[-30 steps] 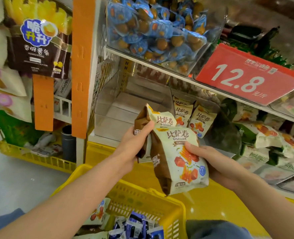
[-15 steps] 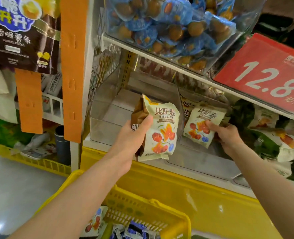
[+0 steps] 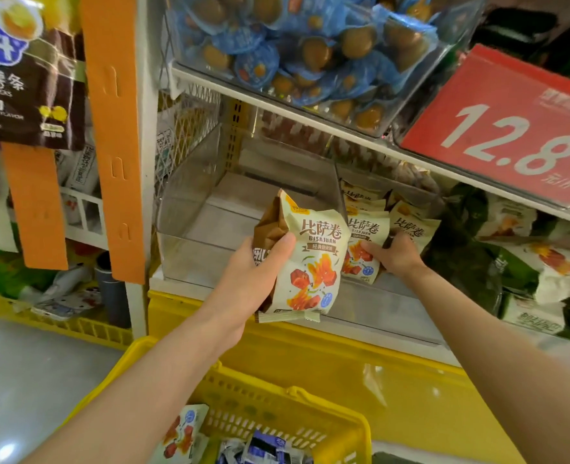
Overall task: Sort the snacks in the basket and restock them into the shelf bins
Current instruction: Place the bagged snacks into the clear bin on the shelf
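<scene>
Held packet [image 3: 310,262]: cream and brown pizza-roll snack, centre of the frame, long axis upright with the top leaning slightly left, printed face toward the camera; it hangs in front of the shelf edge, not yet inside any bin. Left hand [image 3: 260,262]: clamped on the packet's left side, thumb across the front, fingers hidden behind; grip looks secure.

Governing relation: the clear bin [image 3: 394,304] stocked with matching packets lies just right of and behind the held packet, its transparent left wall standing close behind the packet's right edge; in my judgement the packet must travel right and back past that wall, upright, to join its kind.

Right hand [image 3: 397,256]: inside that bin and nearer the stock; fingers curled at the right edge of a shelved packet [image 3: 360,262], thumb on its front, apparently pinching it, though the held packet partly screens the contact; this hand occupies the space the held packet would enter.

Yellow basket [image 3: 310,406]: bottom centre, more snacks inside; red price card [image 3: 511,128] at upper right.
</scene>
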Demonstrator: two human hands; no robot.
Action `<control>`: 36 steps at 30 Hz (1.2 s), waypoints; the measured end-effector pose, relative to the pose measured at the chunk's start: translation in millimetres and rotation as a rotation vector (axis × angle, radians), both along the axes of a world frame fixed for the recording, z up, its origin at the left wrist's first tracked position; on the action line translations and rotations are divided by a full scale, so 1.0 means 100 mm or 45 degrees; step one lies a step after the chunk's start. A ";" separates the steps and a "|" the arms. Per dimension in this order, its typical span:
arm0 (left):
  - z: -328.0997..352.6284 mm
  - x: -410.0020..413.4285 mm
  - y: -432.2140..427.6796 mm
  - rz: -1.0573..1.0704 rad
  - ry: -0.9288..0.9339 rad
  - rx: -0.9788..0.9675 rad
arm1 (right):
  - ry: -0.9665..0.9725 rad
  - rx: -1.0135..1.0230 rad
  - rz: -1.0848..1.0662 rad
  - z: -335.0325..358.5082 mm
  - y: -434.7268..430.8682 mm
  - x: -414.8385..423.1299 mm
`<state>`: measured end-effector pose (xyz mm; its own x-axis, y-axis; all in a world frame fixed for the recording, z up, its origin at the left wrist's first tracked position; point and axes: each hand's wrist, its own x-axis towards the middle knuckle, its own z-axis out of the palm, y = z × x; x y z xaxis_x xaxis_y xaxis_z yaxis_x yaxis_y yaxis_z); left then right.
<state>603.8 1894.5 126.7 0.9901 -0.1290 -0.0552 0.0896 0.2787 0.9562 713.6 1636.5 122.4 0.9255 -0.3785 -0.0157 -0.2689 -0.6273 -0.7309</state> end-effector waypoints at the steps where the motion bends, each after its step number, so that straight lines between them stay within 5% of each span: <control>1: 0.00 -0.01 -0.01 0.003 -0.002 0.017 | 0.011 0.008 0.005 0.02 0.01 -0.04; 6: 0.01 -0.08 -0.01 -0.054 -0.058 0.137 | -0.420 -0.231 0.011 0.25 0.22 -0.50; 8: 0.01 -0.13 -0.01 -0.131 -0.080 0.188 | -0.537 -0.211 0.233 0.38 0.33 -0.79; 12: 0.00 -0.29 -0.08 -0.284 -0.157 0.269 | -0.189 -0.284 0.846 0.57 0.48 -1.30; 15: -0.02 -0.45 -0.14 -0.371 -0.210 0.315 | -0.098 -0.348 0.985 0.62 0.50 -1.57; 22: 0.10 -0.53 -0.48 -0.458 -0.489 0.605 | -0.024 -0.148 0.962 0.56 0.18 -1.84; 26: 0.22 -0.32 -0.80 -0.456 -0.638 0.977 | 0.059 -0.081 0.796 0.74 -0.26 -1.76; 33: 0.09 0.13 -1.10 -0.307 -1.019 1.676 | -0.385 -0.386 0.123 1.02 -0.93 -1.29; 36: -0.13 0.18 -1.19 -0.248 -1.111 1.871 | -0.284 -0.855 0.108 0.93 -0.94 -0.97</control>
<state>622.2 1775.8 113.8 0.7663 -0.5799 0.2766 -0.6318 -0.7583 0.1605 616.8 1542.4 214.9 0.9062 -0.1666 0.3887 -0.0885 -0.9735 -0.2109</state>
